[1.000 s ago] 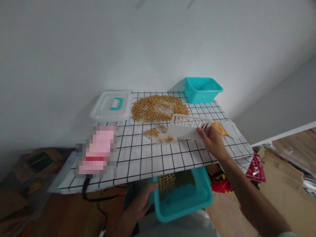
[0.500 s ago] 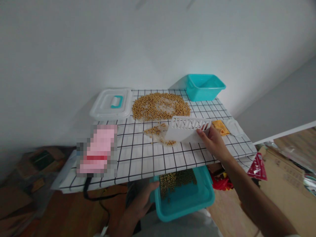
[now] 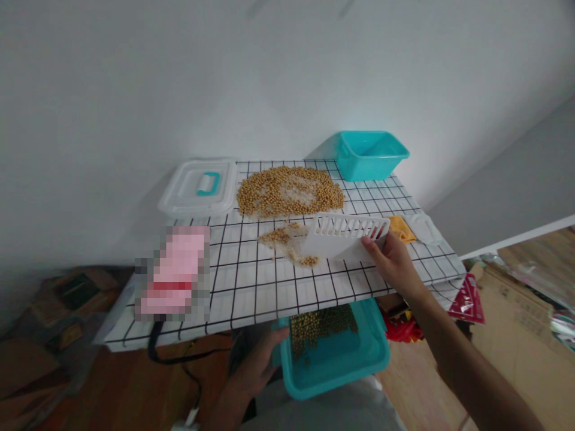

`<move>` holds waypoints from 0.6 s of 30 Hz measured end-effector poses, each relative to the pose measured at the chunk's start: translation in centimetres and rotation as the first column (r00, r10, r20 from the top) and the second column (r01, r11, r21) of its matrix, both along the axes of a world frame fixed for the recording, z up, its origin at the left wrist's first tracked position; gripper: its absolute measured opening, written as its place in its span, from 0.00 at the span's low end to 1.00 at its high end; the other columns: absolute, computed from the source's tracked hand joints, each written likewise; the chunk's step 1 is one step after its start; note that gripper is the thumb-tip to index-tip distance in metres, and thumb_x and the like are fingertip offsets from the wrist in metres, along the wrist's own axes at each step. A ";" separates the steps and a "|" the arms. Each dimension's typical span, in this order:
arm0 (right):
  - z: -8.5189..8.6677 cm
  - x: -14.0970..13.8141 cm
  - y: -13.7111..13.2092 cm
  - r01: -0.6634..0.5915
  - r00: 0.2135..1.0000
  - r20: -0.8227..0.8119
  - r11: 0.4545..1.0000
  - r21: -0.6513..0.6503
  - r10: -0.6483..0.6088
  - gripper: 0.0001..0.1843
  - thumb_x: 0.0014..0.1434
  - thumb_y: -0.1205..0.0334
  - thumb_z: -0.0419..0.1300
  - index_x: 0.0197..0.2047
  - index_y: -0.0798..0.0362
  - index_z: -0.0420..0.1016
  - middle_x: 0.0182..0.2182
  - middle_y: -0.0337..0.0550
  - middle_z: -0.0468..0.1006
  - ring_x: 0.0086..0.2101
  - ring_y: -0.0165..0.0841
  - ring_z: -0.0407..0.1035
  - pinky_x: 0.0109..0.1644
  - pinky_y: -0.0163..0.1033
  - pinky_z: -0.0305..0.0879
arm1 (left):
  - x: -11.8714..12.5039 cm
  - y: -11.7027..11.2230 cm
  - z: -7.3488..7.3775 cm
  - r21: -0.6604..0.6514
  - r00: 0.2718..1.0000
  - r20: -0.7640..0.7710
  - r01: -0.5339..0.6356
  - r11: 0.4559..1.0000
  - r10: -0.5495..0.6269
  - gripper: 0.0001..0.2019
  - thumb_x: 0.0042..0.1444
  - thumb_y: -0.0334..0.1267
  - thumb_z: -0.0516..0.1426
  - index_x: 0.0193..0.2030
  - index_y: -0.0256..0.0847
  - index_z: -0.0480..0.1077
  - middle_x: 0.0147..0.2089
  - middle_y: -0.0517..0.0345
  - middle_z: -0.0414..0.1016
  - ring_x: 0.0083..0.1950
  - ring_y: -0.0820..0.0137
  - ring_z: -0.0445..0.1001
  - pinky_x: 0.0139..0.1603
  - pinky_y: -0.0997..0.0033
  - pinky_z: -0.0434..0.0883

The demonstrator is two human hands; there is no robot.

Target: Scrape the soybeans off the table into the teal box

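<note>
My right hand (image 3: 392, 257) is closed on the right end of a white slotted plastic scraper (image 3: 339, 244), which stands on edge on the table. Left of the scraper lies a small scatter of tan beans (image 3: 279, 234) with pale chaff. Behind it spreads a larger pile of beans (image 3: 265, 190). My left hand (image 3: 265, 353) grips the left rim of a teal tub (image 3: 336, 359), held below the table's front edge over my lap. Tan and darker beans (image 3: 309, 329) sit in the tub's far left part. The left hand's fingers are partly hidden under the rim.
The checked table (image 3: 269, 293) runs along a wall. A clear lid (image 3: 184, 197) with a teal handle lies back left, a second teal tub (image 3: 371, 158) back right. A pink blurred object (image 3: 177, 269) is at left; a yellow cloth (image 3: 399, 228) lies at right.
The scraper has shifted very slightly right in my right hand. The view has drifted a little; my left hand and the tub on my lap stay about the same.
</note>
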State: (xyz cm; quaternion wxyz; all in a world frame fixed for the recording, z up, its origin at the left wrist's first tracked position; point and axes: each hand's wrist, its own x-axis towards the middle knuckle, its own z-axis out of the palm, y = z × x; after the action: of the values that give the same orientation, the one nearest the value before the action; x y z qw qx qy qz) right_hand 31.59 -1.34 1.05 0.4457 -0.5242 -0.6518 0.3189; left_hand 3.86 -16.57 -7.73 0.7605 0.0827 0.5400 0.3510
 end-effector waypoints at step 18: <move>0.1 0.0 -0.7 0.019 1.000 0.025 1.000 -0.008 -0.019 0.17 0.63 0.46 0.59 0.46 0.51 0.73 0.42 0.48 0.80 0.41 0.42 0.74 0.43 0.46 0.71 | 0.6 0.4 1.3 0.000 1.000 0.009 -0.019 1.000 0.019 0.14 0.48 0.40 0.64 0.43 0.43 0.76 0.44 0.51 0.84 0.55 0.52 0.78 0.55 0.57 0.73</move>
State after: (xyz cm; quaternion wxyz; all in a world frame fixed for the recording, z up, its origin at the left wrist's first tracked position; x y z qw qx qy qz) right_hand 31.59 -2.00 1.12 0.4383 -0.5362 -0.6509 0.3108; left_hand 4.43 -16.17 -6.46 0.7595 0.0760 0.5375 0.3586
